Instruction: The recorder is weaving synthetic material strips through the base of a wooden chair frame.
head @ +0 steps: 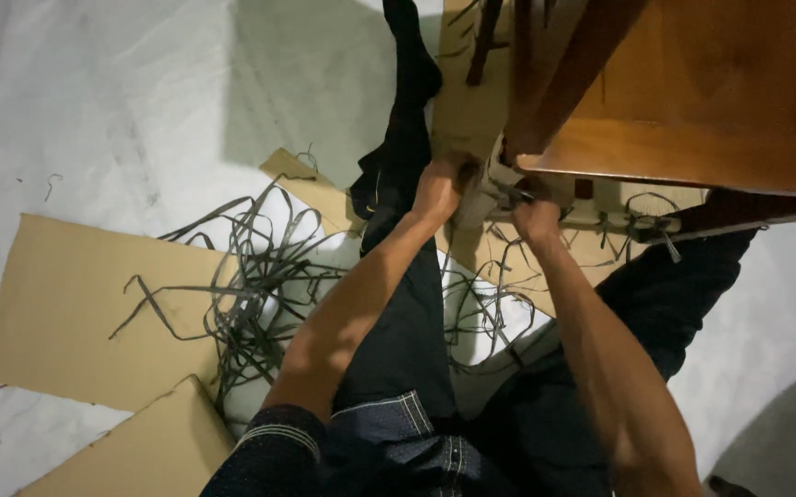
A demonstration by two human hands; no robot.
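Fingers of left hand (441,184) clenched on pale wrapped chair-leg end (482,189), right hand (536,219) gripping dark strip (517,191) beside it, wooden chair (692,101) above, loose dark strips (250,294) over cardboard sheets (66,304).

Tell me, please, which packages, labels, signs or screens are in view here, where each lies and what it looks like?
No labels, signs or screens show; only flattened packaging.
Large cardboard sheet: on the white floor at left, flat, plain tan.
Second cardboard piece: bottom left, plain tan, angled corner.
Cardboard under the wooden furniture: tan, beyond both hands, partly hidden.
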